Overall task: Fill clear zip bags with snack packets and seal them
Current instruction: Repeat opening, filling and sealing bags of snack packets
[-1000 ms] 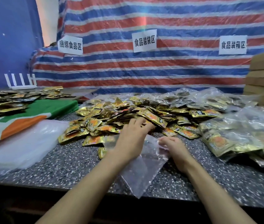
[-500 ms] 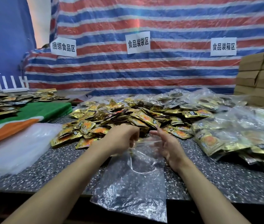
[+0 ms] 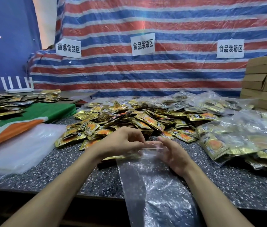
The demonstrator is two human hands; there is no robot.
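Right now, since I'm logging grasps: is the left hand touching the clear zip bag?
Touching. The head view shows the left hand with its curled fingers pinching the clear zip bag at its open top edge, with no gap between them.

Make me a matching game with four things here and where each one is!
Things:
1. clear zip bag
2. loose snack packets
3. cardboard boxes
4. green and orange cloth

Places:
A. stacked at the far right
B. spread on the left
C. between the left hand and right hand, draping over the table edge
D. piled mid-table, behind the hands

Pairs: 1-C, 2-D, 3-A, 4-B
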